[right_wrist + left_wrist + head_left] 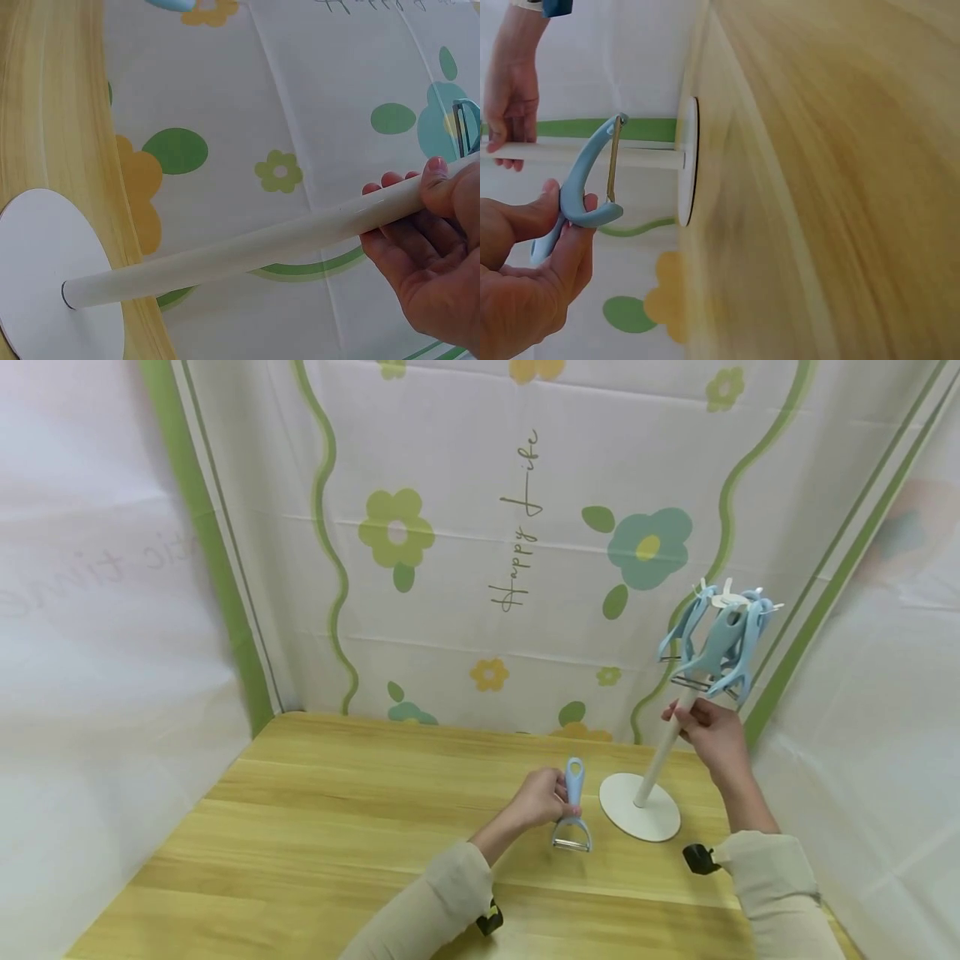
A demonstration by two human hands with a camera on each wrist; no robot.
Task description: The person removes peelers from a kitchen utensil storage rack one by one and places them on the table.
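A light blue peeler is pinched by its handle in the left hand, with the loop and metal blade pointing down. In the left wrist view the thumb and fingers of the left hand grip the peeler where handle meets loop. The right hand holds the upper part of a white stand's pole, just below several blue peelers hanging from its top hooks. In the right wrist view, thumb and fingers of the right hand close around the pole.
The stand's round white base rests on the wooden table near its back right. A white curtain with printed flowers hangs behind the table, and further white curtains hang on both sides. Each wrist wears a small black device.
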